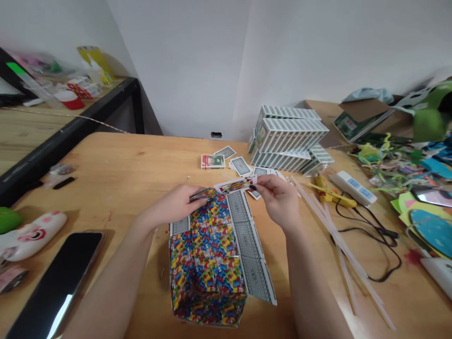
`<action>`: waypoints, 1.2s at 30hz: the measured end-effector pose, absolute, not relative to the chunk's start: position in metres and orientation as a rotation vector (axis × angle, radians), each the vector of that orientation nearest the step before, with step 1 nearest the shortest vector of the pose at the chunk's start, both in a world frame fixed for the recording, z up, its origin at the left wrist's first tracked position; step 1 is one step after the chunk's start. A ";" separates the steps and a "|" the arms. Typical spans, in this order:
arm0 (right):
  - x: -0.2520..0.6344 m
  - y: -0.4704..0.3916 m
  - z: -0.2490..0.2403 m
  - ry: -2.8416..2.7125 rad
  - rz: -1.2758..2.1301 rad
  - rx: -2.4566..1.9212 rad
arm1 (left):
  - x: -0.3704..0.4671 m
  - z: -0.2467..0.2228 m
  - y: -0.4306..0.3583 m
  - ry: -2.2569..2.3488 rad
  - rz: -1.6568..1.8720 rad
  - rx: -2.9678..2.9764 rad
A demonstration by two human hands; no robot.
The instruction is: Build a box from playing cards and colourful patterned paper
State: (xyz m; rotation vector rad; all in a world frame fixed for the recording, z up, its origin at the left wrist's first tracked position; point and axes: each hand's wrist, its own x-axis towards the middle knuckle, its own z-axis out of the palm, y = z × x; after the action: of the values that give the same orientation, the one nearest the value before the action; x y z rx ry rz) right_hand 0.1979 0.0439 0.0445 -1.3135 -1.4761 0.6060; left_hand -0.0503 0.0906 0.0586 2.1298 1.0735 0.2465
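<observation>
A box built of cards (213,240) stands on the wooden table in front of me, covered in a bright multicoloured pattern. Along its right side a flap of joined grey-backed cards (250,245) spreads outward. At the box's far edge my left hand (176,205) is closed, its thumb and fingers pinching a multicoloured panel. My right hand (278,197) pinches the right end of a playing card (236,185) with its face pattern towards me. The card's left end meets the panel near my left fingers; whether they are joined, I cannot tell.
Behind lie loose cards (241,165), a card pack (212,161) and stacked card cartons (291,134). Glue sticks (339,240), a yellow glue gun (334,195) and a power strip (353,187) are at right. A phone (58,282) lies left, near a white toy (33,235).
</observation>
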 end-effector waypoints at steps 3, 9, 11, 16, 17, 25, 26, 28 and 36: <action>0.198 0.043 0.044 -1.553 0.487 -1.369 | -0.049 0.057 0.091 1.051 0.290 2.150; 0.201 0.040 0.049 -1.741 0.282 -1.405 | -0.043 0.053 0.089 1.077 0.206 2.214; 0.202 0.040 0.051 -1.789 0.254 -1.426 | -0.041 0.052 0.088 1.090 0.172 2.236; 0.204 0.041 0.051 -1.822 0.310 -1.444 | -0.036 0.051 0.087 1.092 0.160 2.278; 0.205 0.042 0.050 -1.820 0.321 -1.445 | -0.036 0.051 0.087 1.092 0.159 2.279; 0.203 0.044 0.043 -1.812 0.397 -1.408 | -0.035 0.045 0.088 1.077 0.173 2.264; 0.202 0.044 0.043 -1.811 0.402 -1.405 | -0.035 0.045 0.088 1.072 0.176 2.260; 0.201 0.045 0.042 -1.805 0.400 -1.404 | -0.035 0.044 0.088 1.071 0.176 2.260; 0.199 0.044 0.045 -1.878 0.412 -1.401 | -0.033 0.040 0.089 1.047 0.216 2.231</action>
State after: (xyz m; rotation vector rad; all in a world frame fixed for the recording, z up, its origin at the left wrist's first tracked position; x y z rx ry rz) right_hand 0.1993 0.0442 0.0446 -1.4006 -1.8782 0.4120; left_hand -0.0332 0.0888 0.0398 2.2310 1.0473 0.2161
